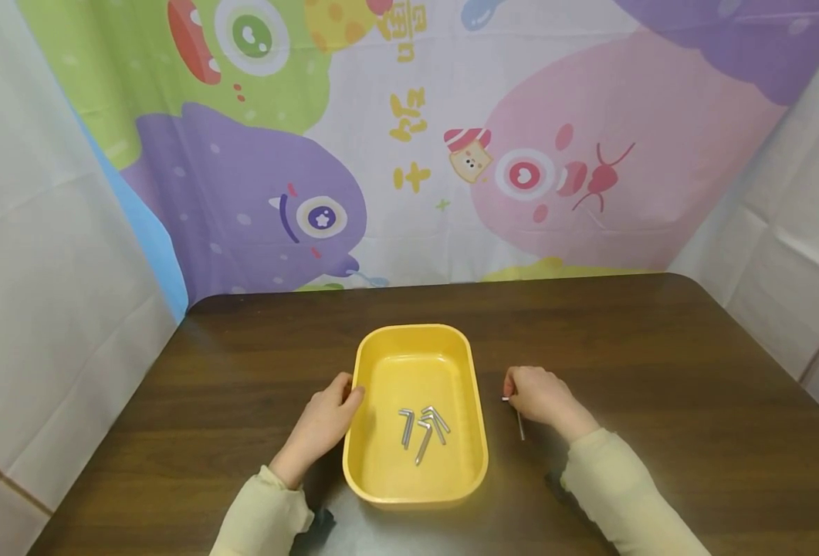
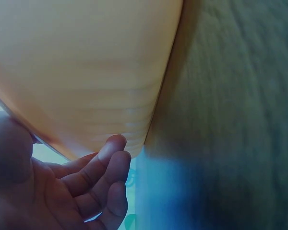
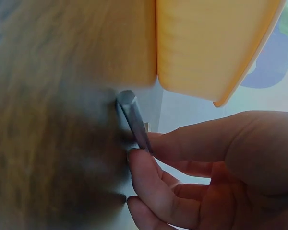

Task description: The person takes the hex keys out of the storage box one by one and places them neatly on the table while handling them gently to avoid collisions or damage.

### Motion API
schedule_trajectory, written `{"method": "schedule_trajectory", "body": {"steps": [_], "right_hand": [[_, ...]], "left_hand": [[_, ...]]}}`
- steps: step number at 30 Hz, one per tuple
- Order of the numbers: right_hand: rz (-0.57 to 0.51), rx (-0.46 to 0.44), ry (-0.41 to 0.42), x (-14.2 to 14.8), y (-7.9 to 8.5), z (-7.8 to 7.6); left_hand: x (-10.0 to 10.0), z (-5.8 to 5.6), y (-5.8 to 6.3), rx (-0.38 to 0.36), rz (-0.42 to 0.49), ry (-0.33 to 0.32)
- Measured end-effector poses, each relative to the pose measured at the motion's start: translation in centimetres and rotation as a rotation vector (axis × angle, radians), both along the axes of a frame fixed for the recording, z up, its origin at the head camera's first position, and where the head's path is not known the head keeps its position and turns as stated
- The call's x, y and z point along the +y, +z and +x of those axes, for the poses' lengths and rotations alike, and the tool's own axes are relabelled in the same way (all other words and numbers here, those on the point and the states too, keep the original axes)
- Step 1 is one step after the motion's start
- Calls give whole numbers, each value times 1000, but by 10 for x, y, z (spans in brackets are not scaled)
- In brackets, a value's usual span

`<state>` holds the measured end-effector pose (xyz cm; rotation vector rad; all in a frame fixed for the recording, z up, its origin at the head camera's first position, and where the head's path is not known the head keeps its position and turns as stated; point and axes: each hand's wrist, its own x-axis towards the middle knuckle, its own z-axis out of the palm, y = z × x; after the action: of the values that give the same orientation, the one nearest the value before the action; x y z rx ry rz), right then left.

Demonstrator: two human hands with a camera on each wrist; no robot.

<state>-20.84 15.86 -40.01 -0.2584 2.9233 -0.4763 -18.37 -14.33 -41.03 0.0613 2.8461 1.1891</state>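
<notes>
A yellow plastic bin (image 1: 416, 486) stands on the table, with several silver L-shaped hex keys (image 1: 424, 442) lying loose inside. At its left side, my left hand (image 1: 326, 421) holds the wall, thumb at the rim and fingers along the outside; the left wrist view shows those fingers (image 2: 101, 177) bent by the outer wall (image 2: 96, 86). My right hand (image 1: 537, 394), right of the bin, pinches another hex key (image 1: 521, 425) between thumb and fingers. Close up in the right wrist view, the six-sided end of that hex key (image 3: 132, 112) points away from the fingertips, low over the table.
The dark wood-grain table (image 1: 256, 340) extends around the bin on every side. A cloth printed with cartoon monsters (image 1: 416, 216) hangs behind its far edge. Pale cloth hangs (image 1: 48, 255) at the left and right sides.
</notes>
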Motion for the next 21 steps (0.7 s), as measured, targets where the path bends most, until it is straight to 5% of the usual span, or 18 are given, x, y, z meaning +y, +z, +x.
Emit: {"method": "schedule_trajectory", "body": {"steps": [21], "right_hand": [[-19, 29, 48, 1, -2, 0]], "left_hand": [[0, 0, 1, -1, -2, -13]]}}
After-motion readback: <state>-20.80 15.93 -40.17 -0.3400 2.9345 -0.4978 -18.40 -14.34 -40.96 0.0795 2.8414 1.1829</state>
